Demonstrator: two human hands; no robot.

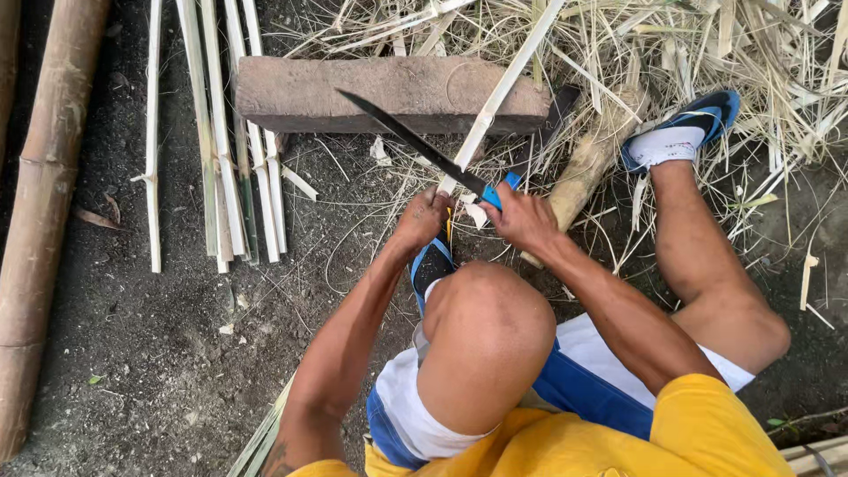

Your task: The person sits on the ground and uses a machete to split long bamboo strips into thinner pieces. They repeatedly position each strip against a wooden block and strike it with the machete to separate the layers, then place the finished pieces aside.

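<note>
Pale split bamboo strip (495, 102) runs from the left hand (424, 216) up across a reddish-brown block (389, 93). Left hand is closed around the strip's lower end. Right hand (521, 216) is clenched on the blue handle (499, 193) of a long dark-bladed knife (406, 137) — blade lying against the strip, tip over the block. Beyond: 1 bundle of finished pale slats (230, 150) left of the block, thick brown bamboo pole (44, 203) at far left, loose straw-coloured shavings (707, 44) right.

Dark bare soil (159, 353); daylight; straw litter (707, 44); brick (389, 93).
</note>
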